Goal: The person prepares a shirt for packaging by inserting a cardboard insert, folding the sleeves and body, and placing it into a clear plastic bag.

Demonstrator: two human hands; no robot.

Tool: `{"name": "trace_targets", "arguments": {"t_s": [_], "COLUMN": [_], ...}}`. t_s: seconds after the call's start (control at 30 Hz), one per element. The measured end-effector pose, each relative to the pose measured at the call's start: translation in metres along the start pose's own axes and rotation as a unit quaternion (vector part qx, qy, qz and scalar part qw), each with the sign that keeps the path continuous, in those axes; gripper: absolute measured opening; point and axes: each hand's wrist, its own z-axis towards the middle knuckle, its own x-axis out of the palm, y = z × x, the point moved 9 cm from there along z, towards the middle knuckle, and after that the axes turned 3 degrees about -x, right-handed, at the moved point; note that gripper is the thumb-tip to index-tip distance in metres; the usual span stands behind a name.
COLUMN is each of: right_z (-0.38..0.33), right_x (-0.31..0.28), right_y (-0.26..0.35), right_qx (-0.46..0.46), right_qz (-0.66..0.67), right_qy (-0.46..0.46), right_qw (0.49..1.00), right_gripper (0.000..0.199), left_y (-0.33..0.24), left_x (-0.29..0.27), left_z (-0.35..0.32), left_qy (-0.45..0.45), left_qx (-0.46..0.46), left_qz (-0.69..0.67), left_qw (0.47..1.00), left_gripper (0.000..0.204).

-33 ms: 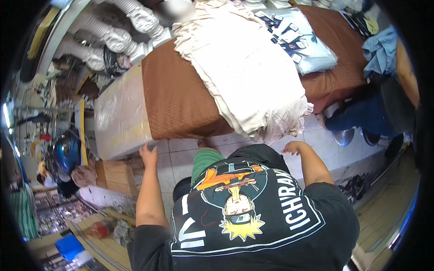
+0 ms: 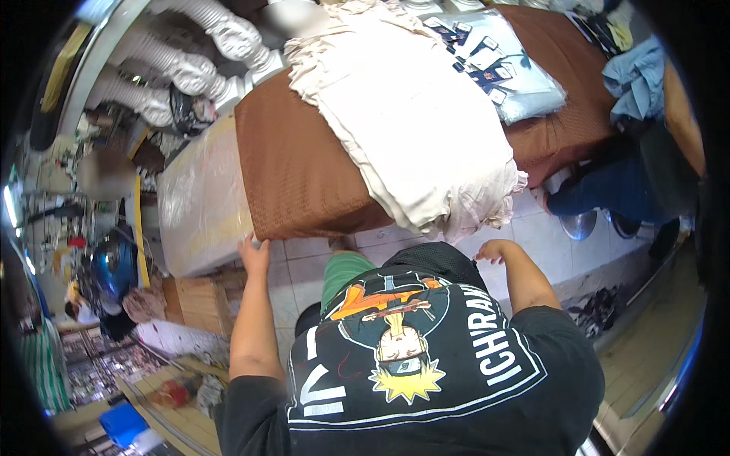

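Left hand (image 2: 255,254) at the near corner of the brown cover (image 2: 300,175) on the counter, fingers resting against its hanging edge beside the plastic-wrapped side (image 2: 201,201); whether its grip is closed on the cloth cannot be told. Right hand (image 2: 494,251) hangs free below the counter's front, fingers loosely curled, empty, just under the overhanging edge of the cream fabric stack (image 2: 418,121). A pale blue packaged bundle (image 2: 509,68) lies behind the stack. White floor tiles (image 2: 532,235) underfoot.

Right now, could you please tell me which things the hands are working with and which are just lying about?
In hand:
left hand at the corner of the brown quilted cover
right hand below the cream folded cloth

Lying about:
pale blue packaged cloth
blue crumpled garment
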Motion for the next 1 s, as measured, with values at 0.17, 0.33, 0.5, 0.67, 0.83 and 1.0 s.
{"name": "trace_targets", "arguments": {"t_s": [0.17,0.33,0.5,0.67,0.83,1.0], "right_z": [0.037,0.068,0.088,0.163,0.171,0.169], "right_x": [0.042,0.071,0.132,0.226,0.243,0.247], "right_y": [0.012,0.065,0.141,0.192,0.225,0.244], "right_qx": [0.039,0.008,-0.007,-0.097,-0.114,-0.090], "right_qz": [0.112,0.126,0.067,0.049,0.074,0.115], "right_qy": [0.004,-0.121,-0.136,-0.041,-0.030,-0.060], "right_qw": [0.993,0.985,0.988,0.993,0.990,0.987], "right_gripper": [0.058,0.076,0.081,0.062,0.055,0.052], "left_y": [-0.175,-0.228,-0.194,-0.180,-0.181,-0.180], "left_x": [0.035,0.065,0.096,0.098,0.092,0.098], "left_z": [0.056,0.073,0.084,0.085,0.091,0.093], "left_qy": [0.030,0.101,0.179,0.187,0.171,0.161], "left_qx": [0.207,0.421,0.494,0.499,0.505,0.512], "left_qz": [-0.025,0.032,0.138,0.168,0.180,0.175], "left_qw": [0.978,0.901,0.839,0.830,0.826,0.825], "left_gripper": [0.058,0.066,0.072,0.073,0.075,0.075]}}
